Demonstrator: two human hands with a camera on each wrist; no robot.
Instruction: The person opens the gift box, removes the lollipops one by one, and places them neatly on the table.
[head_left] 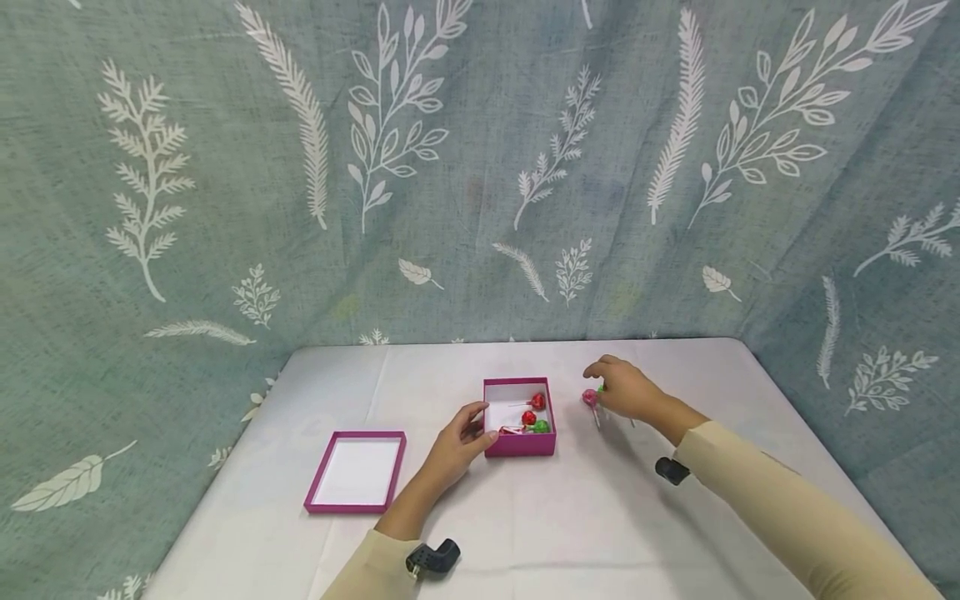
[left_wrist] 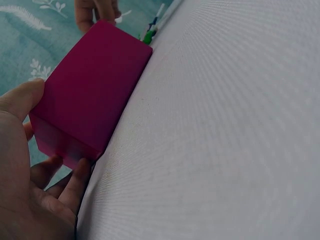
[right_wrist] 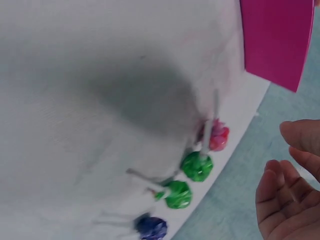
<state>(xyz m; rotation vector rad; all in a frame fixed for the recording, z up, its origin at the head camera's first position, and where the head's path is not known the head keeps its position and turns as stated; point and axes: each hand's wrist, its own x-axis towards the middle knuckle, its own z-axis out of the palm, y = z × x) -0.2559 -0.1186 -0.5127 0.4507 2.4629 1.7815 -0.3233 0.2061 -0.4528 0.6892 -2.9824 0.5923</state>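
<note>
My left hand (head_left: pixel 455 446) grips a magenta box (head_left: pixel 520 446) at its near left corner, thumb on the top edge and fingers against the side. Inside the open box lie red lollipops (head_left: pixel 537 401) and a green lollipop (head_left: pixel 541 427). To the right of the box, my right hand (head_left: pixel 628 389) hovers over a loose row of lollipops, fingers loosely bent and nothing seen between them. In the right wrist view the row holds a pink lollipop (right_wrist: pixel 219 136), two green lollipops (right_wrist: pixel 197 167) and a dark purple lollipop (right_wrist: pixel 152 228); in the head view the hand hides most of them.
The box's lid (head_left: pixel 354 507), magenta-rimmed with a white inside, lies inner side up on the table left of the left hand. A white cloth covers the table (head_left: pixel 585 533). Behind it hangs a green-grey leaf-patterned curtain (head_left: pixel 465 275).
</note>
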